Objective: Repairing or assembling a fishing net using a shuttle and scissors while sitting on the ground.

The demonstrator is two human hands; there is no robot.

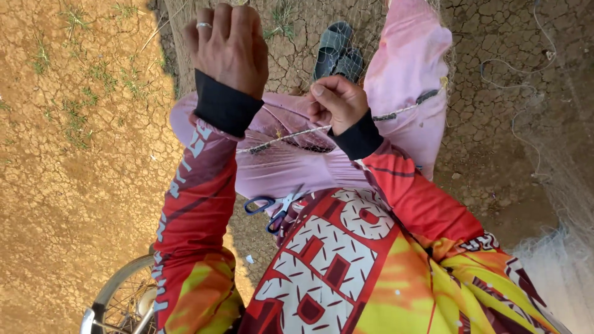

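Your left hand (228, 43) is raised near the top edge of the view, fingers curled into a loose fist; whether that grip pinches the net (291, 133) you cannot tell from the back of the hand. Your right hand (336, 102) sits lower and to the right, its grip pressed together on the cord (309, 131), thumb against bent fingers. The cord runs taut across your pink-clad lap, its long axis slanting from lower left near the left cuff up to the right toward your raised knee (408, 55), with small dark weights along it. Fine mesh drapes over the legs and trails off to the right edge, where more net (550, 260) lies heaped on the ground. Scissors (275, 207) with blue handles rest on your lap just below the cord, blades pointing up and right. A sandal (337, 52) lies beyond the hands. The cracked dry earth (74, 185) is open to the left; a bicycle wheel (120, 300) crowds the lower left corner.
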